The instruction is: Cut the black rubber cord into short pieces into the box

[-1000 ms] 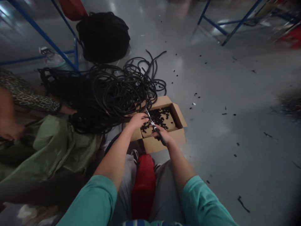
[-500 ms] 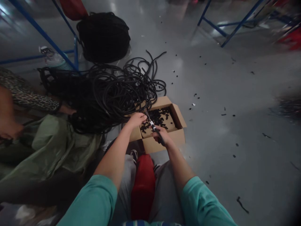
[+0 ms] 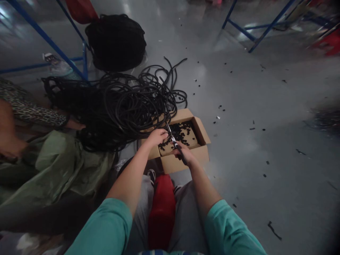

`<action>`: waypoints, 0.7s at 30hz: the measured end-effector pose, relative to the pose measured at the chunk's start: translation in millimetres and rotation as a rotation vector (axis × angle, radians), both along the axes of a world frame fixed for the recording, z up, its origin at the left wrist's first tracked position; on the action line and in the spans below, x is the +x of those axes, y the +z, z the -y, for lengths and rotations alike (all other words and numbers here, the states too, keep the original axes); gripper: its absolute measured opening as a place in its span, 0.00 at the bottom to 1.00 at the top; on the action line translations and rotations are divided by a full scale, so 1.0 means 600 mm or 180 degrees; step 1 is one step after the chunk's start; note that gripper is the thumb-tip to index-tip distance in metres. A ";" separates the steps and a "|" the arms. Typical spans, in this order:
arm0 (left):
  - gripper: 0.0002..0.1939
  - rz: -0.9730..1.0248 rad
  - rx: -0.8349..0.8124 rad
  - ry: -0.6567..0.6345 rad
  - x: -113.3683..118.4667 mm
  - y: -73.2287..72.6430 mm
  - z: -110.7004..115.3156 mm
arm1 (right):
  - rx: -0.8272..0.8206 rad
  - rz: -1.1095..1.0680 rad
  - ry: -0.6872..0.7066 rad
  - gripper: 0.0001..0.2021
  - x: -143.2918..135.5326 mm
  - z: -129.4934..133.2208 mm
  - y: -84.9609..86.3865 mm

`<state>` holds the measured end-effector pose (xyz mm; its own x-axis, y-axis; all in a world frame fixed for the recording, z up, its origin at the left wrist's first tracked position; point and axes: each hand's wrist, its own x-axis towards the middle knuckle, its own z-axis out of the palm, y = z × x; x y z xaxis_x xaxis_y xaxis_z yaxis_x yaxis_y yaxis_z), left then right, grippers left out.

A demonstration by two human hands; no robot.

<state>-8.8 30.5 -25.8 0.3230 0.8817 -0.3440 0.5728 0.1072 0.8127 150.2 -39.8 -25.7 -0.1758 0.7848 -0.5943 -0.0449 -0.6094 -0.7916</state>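
Left fingers (image 3: 163, 132) and scissors (image 3: 174, 142) have apparently shifted slightly right

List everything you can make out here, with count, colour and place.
scissors: one, black and white, right hand
cardboard box: one, brown, centre
cut pieces: many, black, in the box
cord heap: one, black, left of the box
coiled bundle: one, black, beyond the heap
scraps: many, mostly black, floor
frames: two, blue, upper left and right
sheet: one, green, left
co-worker: one, patterned legwear, left edge
red items: at least three, lower centre, upper left, right edge
left hand: one, bare, near the scissors
right hand: one, bare, gripping scissors
sleeves: two, teal, bottom
trouser legs: two, grey, bottom
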 end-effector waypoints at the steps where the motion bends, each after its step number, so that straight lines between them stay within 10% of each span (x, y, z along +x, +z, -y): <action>1: 0.10 -0.0032 -0.0029 -0.0008 0.000 0.001 0.000 | 0.0007 0.0015 0.0010 0.24 0.000 0.000 -0.001; 11: 0.16 -0.0416 0.0081 0.0058 0.009 0.020 0.002 | -0.0168 -0.0052 -0.0143 0.26 -0.007 0.000 -0.012; 21: 0.11 0.0033 0.0029 0.0177 0.018 -0.014 0.010 | -0.0295 -0.0059 -0.0356 0.23 -0.002 0.003 -0.010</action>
<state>2.0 24.8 -34.1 0.2769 0.9015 -0.3326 0.5576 0.1312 0.8197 149.1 -41.9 -31.4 -0.1020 0.7419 -0.6627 -0.1305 -0.6704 -0.7305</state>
